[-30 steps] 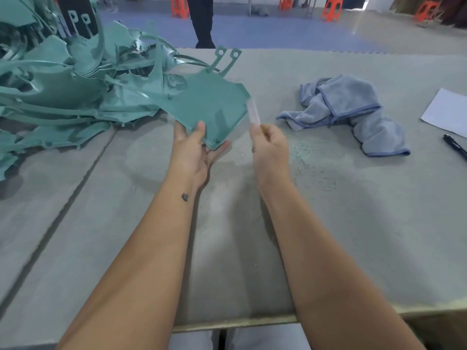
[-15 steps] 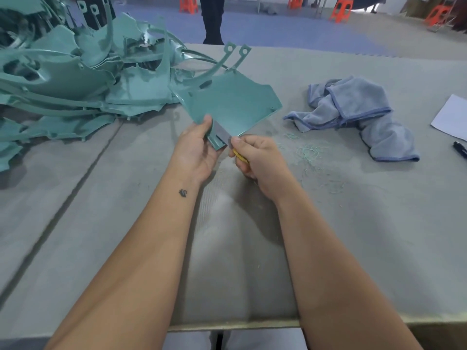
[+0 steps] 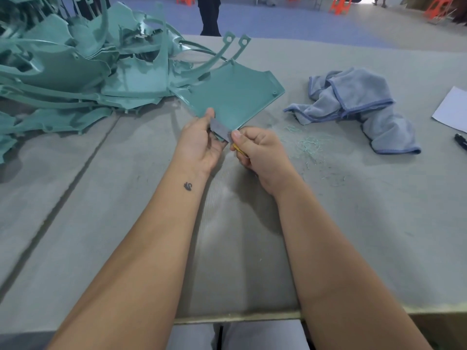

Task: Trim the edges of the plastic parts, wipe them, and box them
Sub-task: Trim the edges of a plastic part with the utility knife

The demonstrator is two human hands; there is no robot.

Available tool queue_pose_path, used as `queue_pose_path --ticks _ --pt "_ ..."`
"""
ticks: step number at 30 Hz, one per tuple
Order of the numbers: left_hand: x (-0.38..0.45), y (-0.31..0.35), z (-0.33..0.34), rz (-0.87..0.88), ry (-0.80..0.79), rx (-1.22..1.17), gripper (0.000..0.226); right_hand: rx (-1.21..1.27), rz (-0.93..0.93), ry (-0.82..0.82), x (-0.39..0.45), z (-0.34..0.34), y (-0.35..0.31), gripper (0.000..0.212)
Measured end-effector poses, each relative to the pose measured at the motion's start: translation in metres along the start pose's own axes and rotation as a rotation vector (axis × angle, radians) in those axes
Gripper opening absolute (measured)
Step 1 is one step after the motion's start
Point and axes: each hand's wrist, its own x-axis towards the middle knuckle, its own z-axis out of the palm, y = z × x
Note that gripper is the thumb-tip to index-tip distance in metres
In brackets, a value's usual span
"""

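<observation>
A flat teal plastic part (image 3: 235,94) with two curved lugs at its far end is held over the table. My left hand (image 3: 199,142) grips its near corner, thumb on top. My right hand (image 3: 260,150) grips a small knife with a yellow handle, its grey blade (image 3: 219,127) lying against the part's near edge beside my left thumb. A large heap of similar teal parts (image 3: 75,72) fills the far left. A blue-grey cloth (image 3: 358,102) lies crumpled at the right.
Thin teal shavings (image 3: 308,144) are scattered on the grey table (image 3: 353,223) right of my hands. White paper (image 3: 452,109) and a black pen (image 3: 461,141) sit at the right edge. A person's legs (image 3: 208,16) and orange stools stand beyond the table.
My right hand came down from the part's right edge to its near corner, bringing the blade against the edge. The part has turned and tilted further to the right.
</observation>
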Motion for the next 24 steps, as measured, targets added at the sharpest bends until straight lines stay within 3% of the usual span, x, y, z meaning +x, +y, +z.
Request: queue_pose_path --ticks 7,18,24 --pt "-0.005 -0.005 0.006 0.044 -0.037 0.103 0.021 0.124 -0.011 0.112 0.002 -0.002 0.0 0.033" --pt "-0.005 -0.002 0.01 0.073 0.041 0.368 0.021 0.079 0.009 0.162 -0.003 -0.009 -0.009 0.037" --pt "-0.004 -0.011 0.058 0.08 -0.032 0.554 0.018 0.336 -0.018 0.376 0.0 -0.018 -0.012 0.036"
